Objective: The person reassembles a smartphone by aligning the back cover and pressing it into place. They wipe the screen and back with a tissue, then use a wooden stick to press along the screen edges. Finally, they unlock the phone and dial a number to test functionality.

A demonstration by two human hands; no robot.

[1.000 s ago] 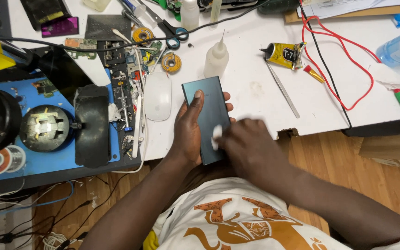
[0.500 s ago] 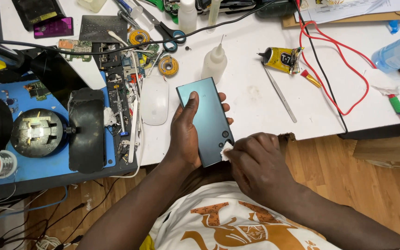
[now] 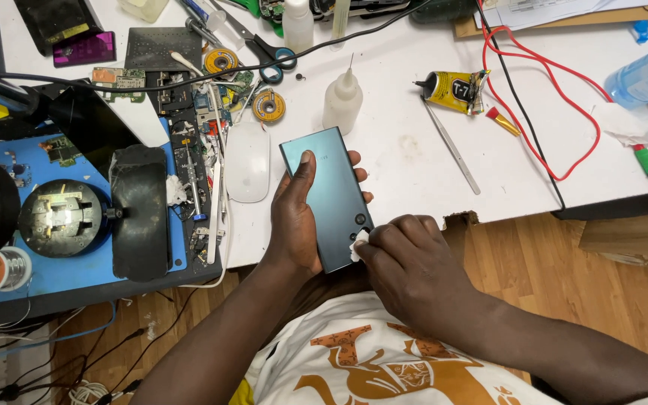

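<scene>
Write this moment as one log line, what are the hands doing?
left hand: holds teal phone | right hand: presses white wipe on phone's lower edge | surface: white table

My left hand [image 3: 295, 225] gripped the dark teal phone [image 3: 329, 196] back-up over the white table's edge [image 3: 414, 161] (thumb along its back), while my right hand [image 3: 414, 270] pressed a small white wad [image 3: 358, 245] against its lower corner.

Smooth, seemingly glass phone [image 3: 333, 195]; matt white table [image 3: 406, 157].
</scene>
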